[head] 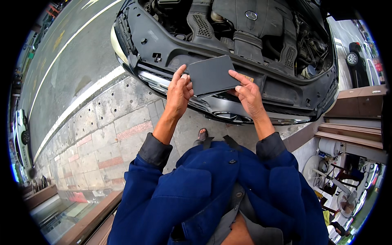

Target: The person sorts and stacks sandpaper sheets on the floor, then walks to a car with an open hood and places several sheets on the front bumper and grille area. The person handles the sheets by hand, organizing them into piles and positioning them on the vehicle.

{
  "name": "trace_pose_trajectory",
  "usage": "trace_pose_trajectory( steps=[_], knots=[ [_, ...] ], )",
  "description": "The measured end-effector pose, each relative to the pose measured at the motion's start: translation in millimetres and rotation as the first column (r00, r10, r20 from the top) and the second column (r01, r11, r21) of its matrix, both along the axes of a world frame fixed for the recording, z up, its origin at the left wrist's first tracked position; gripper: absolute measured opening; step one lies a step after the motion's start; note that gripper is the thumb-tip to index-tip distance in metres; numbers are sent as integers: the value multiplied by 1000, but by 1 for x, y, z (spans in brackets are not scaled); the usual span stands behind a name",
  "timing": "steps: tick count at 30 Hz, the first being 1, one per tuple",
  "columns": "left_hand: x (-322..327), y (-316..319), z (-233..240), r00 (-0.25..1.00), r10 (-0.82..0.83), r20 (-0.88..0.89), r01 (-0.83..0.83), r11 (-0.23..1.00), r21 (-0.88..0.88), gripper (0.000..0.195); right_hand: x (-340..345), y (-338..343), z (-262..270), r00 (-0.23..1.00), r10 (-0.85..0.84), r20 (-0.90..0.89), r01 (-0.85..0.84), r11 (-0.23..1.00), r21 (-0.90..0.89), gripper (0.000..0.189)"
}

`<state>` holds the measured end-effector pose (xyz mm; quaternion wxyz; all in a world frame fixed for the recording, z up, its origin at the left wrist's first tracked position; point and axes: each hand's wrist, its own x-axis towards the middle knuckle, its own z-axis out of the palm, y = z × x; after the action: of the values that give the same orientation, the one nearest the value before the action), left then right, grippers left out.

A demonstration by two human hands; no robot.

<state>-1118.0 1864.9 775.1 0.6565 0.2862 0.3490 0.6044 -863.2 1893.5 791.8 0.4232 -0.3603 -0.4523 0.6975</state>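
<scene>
Both my hands hold a small stack of dark grey rectangular sheets (212,75) over the front edge of a car's open engine bay. My left hand (178,92) grips the left edge between fingers and thumb. On the other side, my right hand (249,95) pinches the lower right corner. The sheets lie slightly fanned at their lower edge. A small brown and orange item (247,78) shows partly behind my right fingers; I cannot tell what it is. Beyond the sheets are the plastic engine cover (248,18) and the front grille (159,81).
The car's front bumper (220,107) spans the space before me. Paving slabs (104,134) and a road (73,39) lie to the left. At right are a brown ledge (355,104) and a standing fan (346,203). My sandalled foot (202,134) is below.
</scene>
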Motion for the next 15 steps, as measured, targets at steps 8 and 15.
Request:
trace_pose_trajectory(
  steps=[8,15],
  knots=[
    [17,-27,-3,990,-30,134,50,988,-145,47,-22,-9,-16,915,-71,396,14,989,146,45],
    [20,-39,-2,899,45,-436,-3,995,96,42,-35,-15,-17,764,-207,611,-124,883,454,46]
  ],
)
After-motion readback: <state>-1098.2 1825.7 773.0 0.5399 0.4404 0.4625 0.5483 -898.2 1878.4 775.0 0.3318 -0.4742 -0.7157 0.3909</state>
